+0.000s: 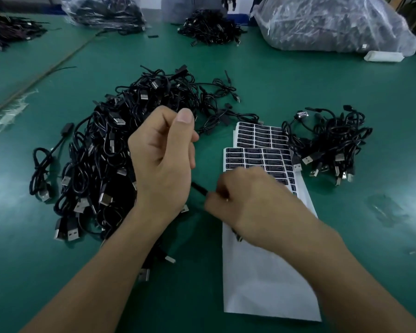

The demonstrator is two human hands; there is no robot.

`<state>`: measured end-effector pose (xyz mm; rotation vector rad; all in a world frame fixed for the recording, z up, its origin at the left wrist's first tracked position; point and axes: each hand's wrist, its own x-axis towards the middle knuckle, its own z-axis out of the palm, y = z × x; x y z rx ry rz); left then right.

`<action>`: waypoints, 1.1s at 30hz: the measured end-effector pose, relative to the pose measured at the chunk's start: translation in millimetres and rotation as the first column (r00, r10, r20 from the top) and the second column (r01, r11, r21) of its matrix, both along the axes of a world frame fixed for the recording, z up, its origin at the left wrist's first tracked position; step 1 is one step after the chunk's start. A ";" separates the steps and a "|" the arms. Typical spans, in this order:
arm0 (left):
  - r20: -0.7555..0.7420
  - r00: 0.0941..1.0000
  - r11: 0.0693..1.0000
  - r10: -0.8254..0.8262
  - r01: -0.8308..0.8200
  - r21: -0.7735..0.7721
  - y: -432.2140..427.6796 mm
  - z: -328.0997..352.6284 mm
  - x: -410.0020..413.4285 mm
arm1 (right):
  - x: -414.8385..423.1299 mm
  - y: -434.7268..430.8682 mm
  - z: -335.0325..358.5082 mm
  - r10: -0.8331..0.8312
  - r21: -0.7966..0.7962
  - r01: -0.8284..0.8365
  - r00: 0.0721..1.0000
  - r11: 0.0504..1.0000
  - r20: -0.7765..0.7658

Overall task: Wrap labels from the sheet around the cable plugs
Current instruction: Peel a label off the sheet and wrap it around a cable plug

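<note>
The front label sheet (pixel 250 162) lies on the green table (pixel 394 236) and serves as the marker here: most of its backing is bare white, with black labels left only in the few rows at its far end, while a second sheet (pixel 257 133) just behind it looks full as far as it shows. Over the sheet's left edge the left hand (pixel 163 159) is clenched with the thumb up, and a short black stretch of cable (pixel 199 188) comes out from under it, so it is judged to be gripping that cable. The right hand (pixel 247 205), above the sheet's middle, is blurred; its fingertips are gathered on the other end of that stretch, pinching it, but whether a label is between them cannot be told. To the left of the sheet sprawls a big heap of cables (pixel 94 159), probably unlabelled; to its right sits a smaller heap (pixel 332 140), probably the finished ones, one plug there showing what looks like a label. So the job reads as well begun but far from over, with the big heap and the bagged cables (pixel 327 22) far beyond the sheet left to do
</note>
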<state>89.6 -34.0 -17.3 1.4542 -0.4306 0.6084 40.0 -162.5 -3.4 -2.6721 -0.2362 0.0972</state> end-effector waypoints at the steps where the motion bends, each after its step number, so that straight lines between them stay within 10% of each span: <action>1: 0.015 1.000 1.000 -0.003 0.003 0.000 -0.6 0.3 -1.0 | 2.8 -6.4 2.0 -0.022 0.027 0.022 1.000 0.999 -0.003; 8: -0.132 0.975 0.971 -0.177 0.195 0.140 -1.7 -7.3 -4.2 | 11.3 -37.5 1.6 -0.166 0.526 0.151 0.986 0.837 -0.019; 11: -0.452 0.817 0.892 -0.358 0.442 0.093 0.4 -6.0 -2.9 | 7.1 -41.9 0.3 -0.124 0.677 0.104 0.992 0.729 -0.019; 17: -0.608 0.655 0.833 -0.449 0.553 -0.019 4.2 -1.3 1.2 | 5.1 -61.0 17.4 -0.102 0.930 0.029 0.995 0.366 0.009; 23: -0.610 0.551 0.822 -0.570 0.372 -0.432 4.1 1.5 9.6 | -3.9 -40.9 5.7 0.085 0.585 -0.082 0.996 0.807 0.023; 26: -0.571 0.565 0.795 -0.595 0.315 -0.518 6.8 0.9 12.4 | -6.3 -28.3 -0.1 0.110 0.504 -0.076 0.993 0.860 -0.038; 33: -0.661 0.728 0.981 -0.184 0.183 -0.071 1.8 -16.8 16.1 | -14.2 -11.4 -11.4 0.105 0.335 -0.101 0.994 0.937 0.006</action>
